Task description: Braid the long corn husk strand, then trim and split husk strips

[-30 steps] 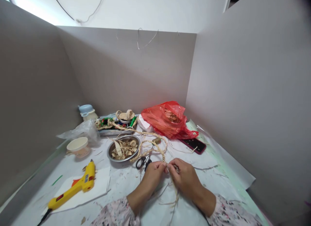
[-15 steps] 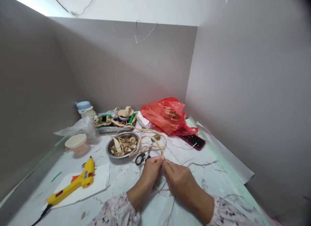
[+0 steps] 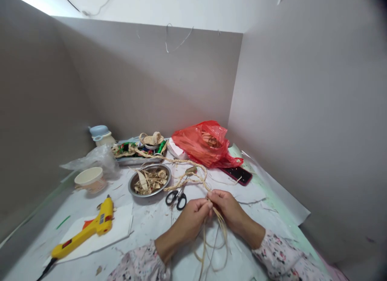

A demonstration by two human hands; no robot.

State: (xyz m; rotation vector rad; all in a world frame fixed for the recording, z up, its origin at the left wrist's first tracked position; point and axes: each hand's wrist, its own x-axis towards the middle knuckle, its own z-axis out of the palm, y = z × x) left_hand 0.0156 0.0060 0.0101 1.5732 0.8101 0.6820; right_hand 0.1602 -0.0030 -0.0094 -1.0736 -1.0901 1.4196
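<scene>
A braided straw cord point(image 3: 204, 177) runs from the tray across the table and ends between my two hands. My left hand point(image 3: 195, 216) is closed, its thumb and fingers pinching the loose strands below the braid. Just above and to its right, my right hand point(image 3: 225, 206) pinches the braid's working end. Several long loose straw strands point(image 3: 222, 232) hang from my fingers toward the near side of the table. Scissors point(image 3: 177, 199) with black handles lie beside my left hand. The fingertips partly hide the spot where braid and strands meet.
A metal bowl point(image 3: 133, 188) of straw scraps stands left of the scissors. Further left are a yellow glue gun point(image 3: 87, 232) on white paper and a paper cup point(image 3: 90, 180). Behind sit a tray point(image 3: 142, 161) of craft pieces, a red plastic bag point(image 3: 196, 146) and a phone point(image 3: 242, 176).
My right hand has moved up and right along the braid, my left slightly right. The loose strands now show below the hands, and the scissors' second handle is uncovered.
</scene>
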